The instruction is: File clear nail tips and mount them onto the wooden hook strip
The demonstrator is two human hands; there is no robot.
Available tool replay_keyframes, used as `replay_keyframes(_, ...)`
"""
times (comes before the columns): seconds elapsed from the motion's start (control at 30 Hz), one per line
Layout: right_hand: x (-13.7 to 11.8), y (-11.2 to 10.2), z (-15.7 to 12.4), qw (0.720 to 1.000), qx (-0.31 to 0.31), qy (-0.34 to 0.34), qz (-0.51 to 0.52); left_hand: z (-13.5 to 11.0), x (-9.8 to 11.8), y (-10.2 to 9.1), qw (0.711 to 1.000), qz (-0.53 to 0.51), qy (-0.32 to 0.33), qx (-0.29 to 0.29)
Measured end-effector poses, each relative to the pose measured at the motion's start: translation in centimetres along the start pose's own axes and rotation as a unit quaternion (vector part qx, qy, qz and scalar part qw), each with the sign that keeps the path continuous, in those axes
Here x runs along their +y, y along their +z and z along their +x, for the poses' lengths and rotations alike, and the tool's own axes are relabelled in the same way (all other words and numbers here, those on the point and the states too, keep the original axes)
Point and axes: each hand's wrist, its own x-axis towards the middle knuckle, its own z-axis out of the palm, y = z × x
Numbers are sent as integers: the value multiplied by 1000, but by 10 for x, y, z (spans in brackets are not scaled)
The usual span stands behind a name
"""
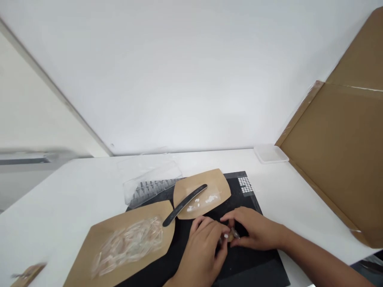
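The left hand (203,249) and right hand (254,229) are both curled in, fingertips closed from either side on a small tan piece (231,235) above the middle of the black mat (239,271). Exact kind too small to tell. Looks light and easy to drop, so probably best pinched at its edges. A black nail file (184,205) lies across two kraft card sheets (80,259) near the left hand, with clear nail tips (127,247) on the nearer sheet. A clear plastic case (149,179) sits by the mat's far left corner.
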Motion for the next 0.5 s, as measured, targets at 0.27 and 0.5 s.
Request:
replay_keyframes(0.27, 1, -1, 7, 999, -5, 31, 23, 7, -2, -4, 997, 22, 55, 47)
replay_keyframes(0.5, 3, -6, 9, 1000, 16, -12, -11, 13, -3, -21, 987, -2, 119, 110)
